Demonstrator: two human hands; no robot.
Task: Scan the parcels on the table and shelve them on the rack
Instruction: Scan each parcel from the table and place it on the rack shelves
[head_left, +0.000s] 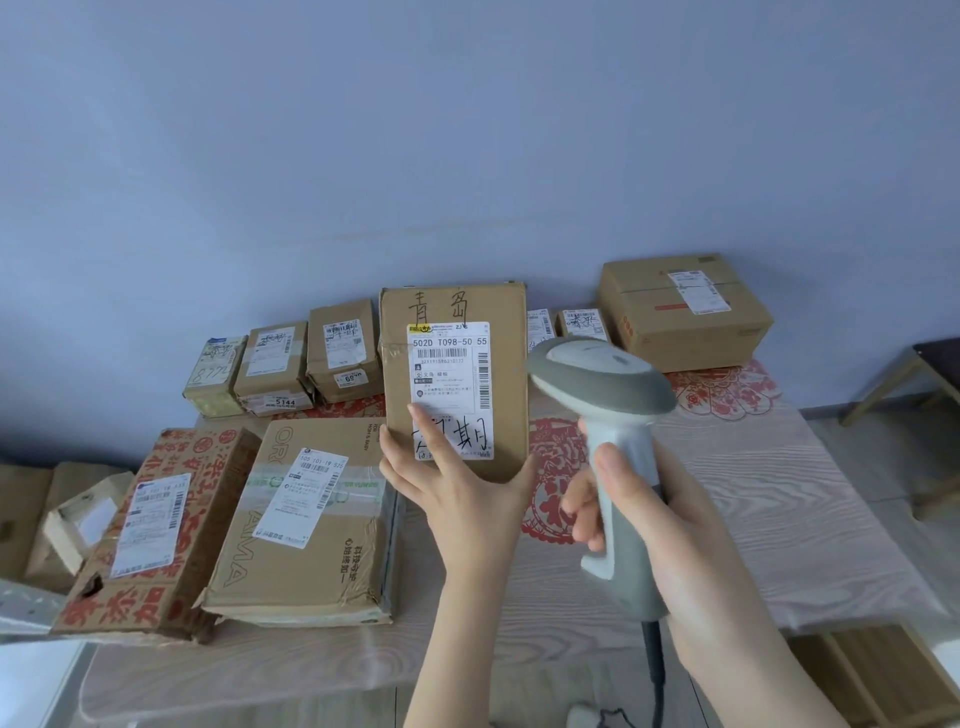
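My left hand (457, 493) holds a flat brown cardboard parcel (511, 374) upright above the table, thumb on its white shipping label, the label facing me. My right hand (670, 525) grips the handle of a grey and white barcode scanner (602, 384), whose head sits just right of the parcel and points away from me. Several more parcels lie on the table: a red-printed box (161, 525) at the front left, a wide taped box (306, 519) beside it, a row of small boxes (280, 364) at the back left and a large box (685, 312) at the back right.
The table (779, 493) has a pale wood-grain cover with red paper-cut patterns. Two small parcels (582, 322) lie behind the scanner. Flattened cardboard (31, 514) is on the floor at the left, a stool (924, 379) at the right, and a wooden crate (872, 675) at the lower right.
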